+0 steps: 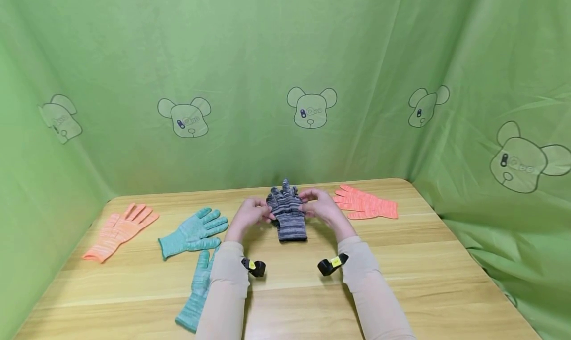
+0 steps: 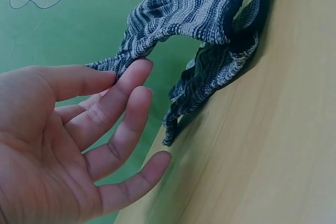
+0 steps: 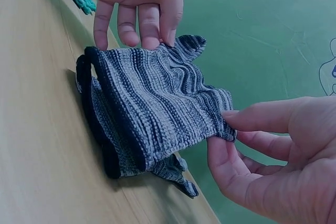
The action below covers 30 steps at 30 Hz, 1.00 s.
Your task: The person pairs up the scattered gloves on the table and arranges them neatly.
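Both hands hold a black-and-grey striped knit glove (image 1: 291,220) near the back of the table, its dark cuff toward the person. On its left edge, my left hand (image 1: 250,215) pinches the knit between thumb and index finger, the other fingers loosely bent. The right hand (image 1: 324,209) pinches the opposite edge between thumb and fingers. In the wrist views this glove is raised, and a second striped glove (image 2: 212,72) lies beneath it on the table. The lower glove's dark cuff shows beside the upper one in the right wrist view; much of it is hidden.
Two teal gloves (image 1: 192,235) lie left of the hands, the nearer one partly behind the left forearm. An orange glove (image 1: 118,232) is at the far left, a coral one (image 1: 370,204) at the back right. Green cloth (image 1: 250,42) encloses the wooden table (image 1: 437,280).
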Available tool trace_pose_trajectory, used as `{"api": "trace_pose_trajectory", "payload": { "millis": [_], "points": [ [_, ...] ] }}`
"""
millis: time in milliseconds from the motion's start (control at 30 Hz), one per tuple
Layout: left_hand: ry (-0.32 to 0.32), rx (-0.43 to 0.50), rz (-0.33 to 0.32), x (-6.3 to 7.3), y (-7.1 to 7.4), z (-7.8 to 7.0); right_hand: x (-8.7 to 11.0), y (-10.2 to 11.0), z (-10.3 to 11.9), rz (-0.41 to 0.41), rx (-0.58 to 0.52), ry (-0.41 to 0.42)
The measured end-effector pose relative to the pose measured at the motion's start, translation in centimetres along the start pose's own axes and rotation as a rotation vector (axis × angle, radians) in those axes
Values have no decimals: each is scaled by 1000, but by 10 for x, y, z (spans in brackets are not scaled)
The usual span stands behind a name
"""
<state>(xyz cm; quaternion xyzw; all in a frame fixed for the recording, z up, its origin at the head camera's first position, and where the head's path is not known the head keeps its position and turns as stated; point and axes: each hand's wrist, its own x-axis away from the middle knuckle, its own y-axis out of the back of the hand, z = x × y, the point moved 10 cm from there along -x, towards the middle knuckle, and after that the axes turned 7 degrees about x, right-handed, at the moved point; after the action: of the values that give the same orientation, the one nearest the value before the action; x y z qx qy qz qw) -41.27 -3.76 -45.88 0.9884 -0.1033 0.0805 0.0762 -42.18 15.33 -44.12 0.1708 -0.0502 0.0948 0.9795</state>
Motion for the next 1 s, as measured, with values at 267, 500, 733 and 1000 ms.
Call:
{"api": "trace_pose_trajectory", "payload": {
  "millis": [267, 500, 733, 1000],
  "points": [
    [35, 17, -10, 0, -1, 8, 0, 0, -4, 6, 45, -5],
    [35, -12, -39, 0, 2, 12, -3, -1, -11, -14, 55, -38],
    [60, -37, -81, -1, 3, 17, -7, -3, -18, -17, 82, -30],
    [78, -56, -100, -3, 1, 21, -8, -5, -23, -9, 95, -40]
  ]
}}
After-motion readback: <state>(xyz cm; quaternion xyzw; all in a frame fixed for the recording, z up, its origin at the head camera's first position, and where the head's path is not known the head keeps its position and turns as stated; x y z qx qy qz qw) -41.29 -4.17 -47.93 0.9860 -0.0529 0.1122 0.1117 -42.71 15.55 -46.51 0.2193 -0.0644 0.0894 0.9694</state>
